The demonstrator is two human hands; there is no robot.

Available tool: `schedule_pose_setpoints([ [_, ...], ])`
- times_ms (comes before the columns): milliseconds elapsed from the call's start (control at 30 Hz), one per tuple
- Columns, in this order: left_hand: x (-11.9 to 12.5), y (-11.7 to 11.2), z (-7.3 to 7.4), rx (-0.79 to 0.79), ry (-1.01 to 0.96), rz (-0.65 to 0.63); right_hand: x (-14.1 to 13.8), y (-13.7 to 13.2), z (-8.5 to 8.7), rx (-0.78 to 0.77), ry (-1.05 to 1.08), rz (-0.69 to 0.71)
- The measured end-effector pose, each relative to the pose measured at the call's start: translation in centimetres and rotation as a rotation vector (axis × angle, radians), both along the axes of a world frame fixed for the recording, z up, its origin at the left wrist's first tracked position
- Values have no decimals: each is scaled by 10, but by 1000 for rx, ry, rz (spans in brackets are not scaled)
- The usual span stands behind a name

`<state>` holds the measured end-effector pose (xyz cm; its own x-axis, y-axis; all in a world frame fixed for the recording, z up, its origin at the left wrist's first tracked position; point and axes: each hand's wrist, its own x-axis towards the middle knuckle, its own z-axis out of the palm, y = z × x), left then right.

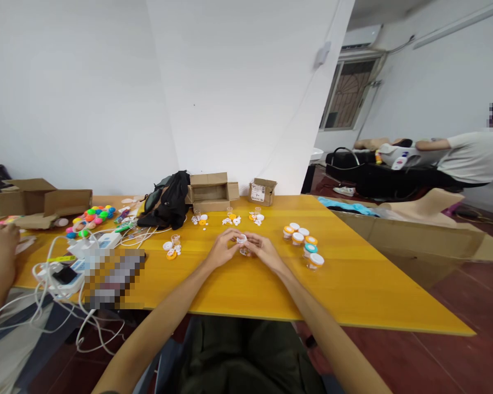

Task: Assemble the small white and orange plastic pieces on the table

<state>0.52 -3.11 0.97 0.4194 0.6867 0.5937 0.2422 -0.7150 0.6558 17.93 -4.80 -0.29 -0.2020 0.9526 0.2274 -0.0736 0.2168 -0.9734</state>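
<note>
At the middle of the table, my left hand (224, 249) and my right hand (265, 250) come together around a small clear jar (244, 251) with a white lid (241, 238) at its top. Fingers of both hands are closed on it, and it looks tilted. Whether the lid is screwed on is too small to tell. To the right stands a group of several lidded jars (314, 261), with white, orange and teal tops. Beyond my hands lie small piles of white pieces (231, 220), with orange lids and open clear jars among them.
Another pile with an orange lid (171, 254) lies left. Cables, a power strip (109, 241) and colourful balls (91, 218) are farther left, near another person's hand (2, 243). A black bag (170, 200) and cardboard boxes (208, 205) line the wall. Another person sits at far right.
</note>
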Motion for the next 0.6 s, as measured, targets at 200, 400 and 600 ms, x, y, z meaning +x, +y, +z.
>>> schedule_pose_setpoints([
  [200,-1,2,0,-155,-107,-96,-1,-2,1,-60,111,-22],
  [400,-7,6,2,-258,-127,-162,-2,0,-1,-73,98,2],
  [600,-13,6,2,-278,-66,-174,-8,-1,-3,-32,5,18],
])
